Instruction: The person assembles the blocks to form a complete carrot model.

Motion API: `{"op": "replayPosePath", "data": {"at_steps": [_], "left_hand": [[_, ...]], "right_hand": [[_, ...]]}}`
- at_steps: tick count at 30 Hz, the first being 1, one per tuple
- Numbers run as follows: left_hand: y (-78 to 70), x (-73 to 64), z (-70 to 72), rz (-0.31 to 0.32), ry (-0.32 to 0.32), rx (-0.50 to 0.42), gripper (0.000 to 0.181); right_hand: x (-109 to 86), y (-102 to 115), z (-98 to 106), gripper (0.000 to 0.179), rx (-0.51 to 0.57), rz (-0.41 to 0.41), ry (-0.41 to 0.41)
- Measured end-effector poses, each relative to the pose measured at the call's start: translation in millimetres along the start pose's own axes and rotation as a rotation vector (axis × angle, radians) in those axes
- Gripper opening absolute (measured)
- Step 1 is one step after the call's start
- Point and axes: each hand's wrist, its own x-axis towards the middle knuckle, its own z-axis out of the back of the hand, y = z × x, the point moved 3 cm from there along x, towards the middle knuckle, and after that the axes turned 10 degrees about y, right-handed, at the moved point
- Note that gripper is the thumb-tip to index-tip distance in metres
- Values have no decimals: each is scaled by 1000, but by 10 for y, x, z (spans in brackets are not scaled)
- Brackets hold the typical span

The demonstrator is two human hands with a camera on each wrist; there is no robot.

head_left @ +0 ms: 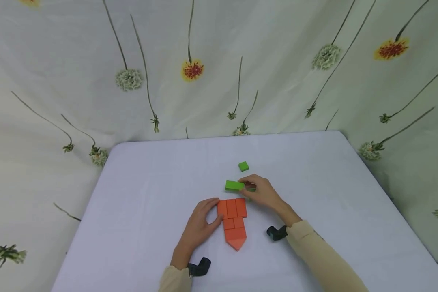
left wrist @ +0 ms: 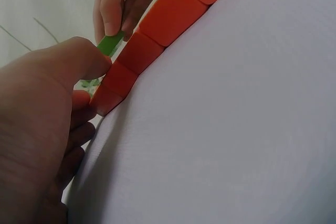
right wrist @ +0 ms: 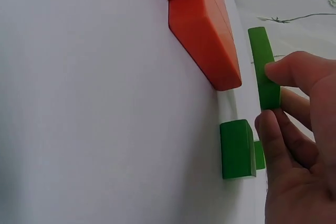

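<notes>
Flat orange blocks [head_left: 235,234] lie edge to edge on the table, three upright ones in the far row and a pointed end towards me. My left hand [head_left: 200,223] holds the leftmost far block [head_left: 222,208], thumb at its near corner and fingertips at its far end. Just beyond that row, my right hand [head_left: 264,194] pinches a long green block [right wrist: 265,72] between thumb and fingers, raised above the table. Beneath the right hand sits another green block [right wrist: 236,150], partly hidden in the head view.
A small green block [head_left: 243,166] lies farther back, beyond the right hand. The white table [head_left: 160,178] ends at a flower-printed cloth [head_left: 211,101] hanging behind and at both sides. Each wrist wears a dark camera [head_left: 276,233].
</notes>
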Motion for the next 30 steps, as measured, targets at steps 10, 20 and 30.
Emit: {"op": "replayPosePath", "data": {"at_steps": [10, 20, 30], "left_hand": [[7, 4, -2, 2, 8, 1, 51], [-20, 8, 13, -25, -9, 18, 52], [-6, 16, 4, -27, -9, 27, 52]], "right_hand": [[22, 51, -93, 33, -24, 49, 97], [50, 63, -84, 33, -92, 51, 154], [57, 99, -77, 31, -143, 90, 207]]}}
